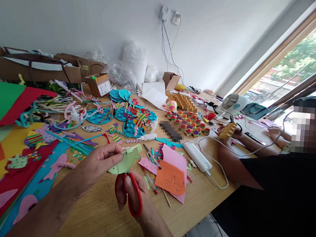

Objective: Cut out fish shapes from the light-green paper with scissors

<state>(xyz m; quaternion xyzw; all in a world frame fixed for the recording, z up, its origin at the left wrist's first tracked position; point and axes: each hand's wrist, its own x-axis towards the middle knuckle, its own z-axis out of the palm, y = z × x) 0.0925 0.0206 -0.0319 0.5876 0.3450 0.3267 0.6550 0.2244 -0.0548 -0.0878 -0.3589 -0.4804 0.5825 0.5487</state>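
Note:
My left hand (102, 165) pinches a light green paper fish (126, 161) by its upper left edge, above the front of the wooden table. The fish has drawn lines and a forked tail on the right. My right hand (137, 196) has its fingers through the handles of red scissors (135, 201). Their blades point up at the lower edge of the fish and are mostly hidden behind it. Just to the right lie an orange paper sheet (170, 178) with drawn outlines, a pink sheet (175, 158) and several pens (151, 156).
Blue paper plates (135, 127) with paper fish stand mid-table. Painted egg-carton cups (188, 123) sit farther right. A white power strip (197, 157) with a cable lies near a co-worker (255, 175), who holds a piece of egg carton (228, 131). Colored paper (13, 157) covers the left side.

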